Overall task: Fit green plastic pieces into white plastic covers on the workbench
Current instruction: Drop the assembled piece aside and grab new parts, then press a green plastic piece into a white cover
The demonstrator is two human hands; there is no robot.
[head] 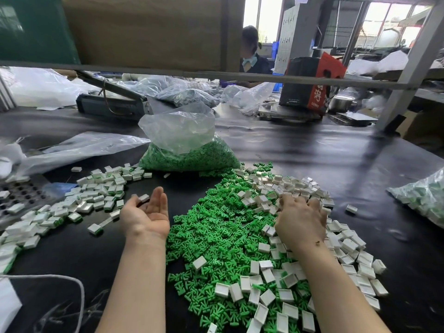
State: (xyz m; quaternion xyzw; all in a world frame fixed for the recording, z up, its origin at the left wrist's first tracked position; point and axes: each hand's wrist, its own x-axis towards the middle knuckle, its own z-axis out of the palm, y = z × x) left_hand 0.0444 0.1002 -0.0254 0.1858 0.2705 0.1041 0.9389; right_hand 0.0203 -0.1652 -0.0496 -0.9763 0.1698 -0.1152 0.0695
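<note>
Covers (72,207) already filled are lying at left on our black worktop (336,152). Our left hand (146,213) is lying palm-up, fingers relaxed, a cover (143,197) at its fingertips. Green pieces (216,231) are heaped centrally; our right hand (300,222) is curling into empty white covers (283,188).

Daylit windows (394,22) behind metal shelving (240,76)
</note>
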